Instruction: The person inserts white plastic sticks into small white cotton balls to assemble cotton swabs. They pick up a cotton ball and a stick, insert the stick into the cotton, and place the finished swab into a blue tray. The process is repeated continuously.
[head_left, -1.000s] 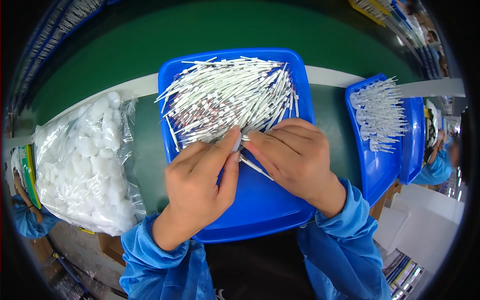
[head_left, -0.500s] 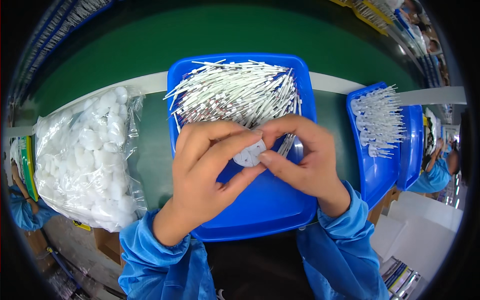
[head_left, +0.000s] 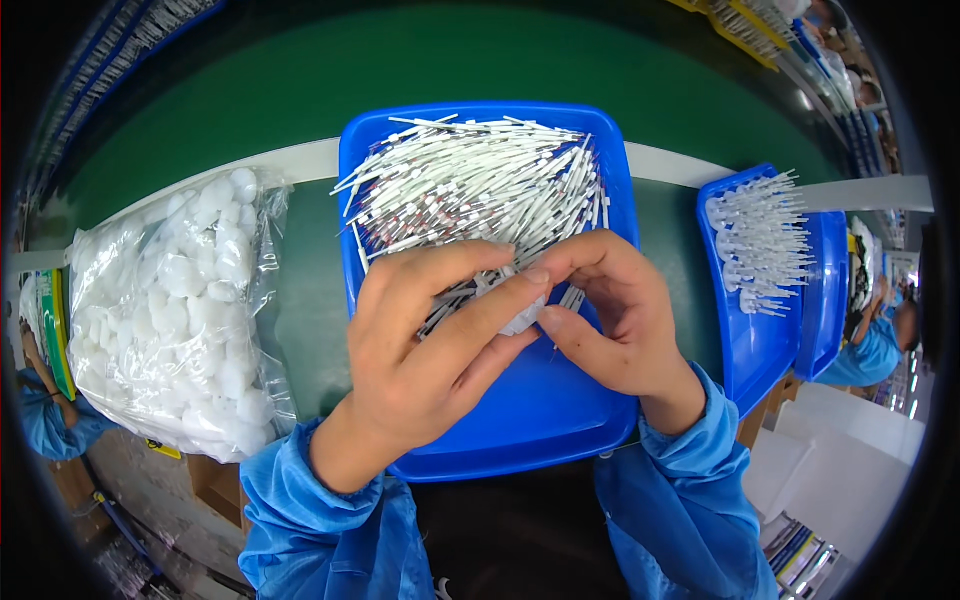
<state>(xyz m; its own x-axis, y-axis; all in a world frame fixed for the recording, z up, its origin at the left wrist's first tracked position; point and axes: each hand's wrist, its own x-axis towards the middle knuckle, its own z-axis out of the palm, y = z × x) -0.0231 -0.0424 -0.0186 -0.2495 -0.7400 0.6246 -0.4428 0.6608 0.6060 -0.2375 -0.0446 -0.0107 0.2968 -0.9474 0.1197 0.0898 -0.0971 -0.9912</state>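
A small white round plastic disc [head_left: 522, 318] is tilted between my hands, partly covered by fingers. My left hand [head_left: 425, 335] grips it, with thumb and fingers closed round its edge. From the other side my right hand [head_left: 622, 318] pinches at the disc's right edge with thumb and forefinger. A thin wire-like line shows just under the right thumb; what it belongs to I cannot make out. Both hands are above a blue tray [head_left: 520, 420], whose far half holds a heap of thin white rods [head_left: 470, 180] with dark leads.
To the left lies a clear plastic bag [head_left: 180, 320] full of white round pieces. A second blue tray [head_left: 745, 340] on the right carries rows of white discs with upright rods [head_left: 760, 240]. A pale strip [head_left: 670, 165] crosses the green table [head_left: 480, 60] behind the trays.
The disc has turned from facing up to a tilted, more hidden position. Left fingers have spread and shifted over it; the right hand has moved only slightly.
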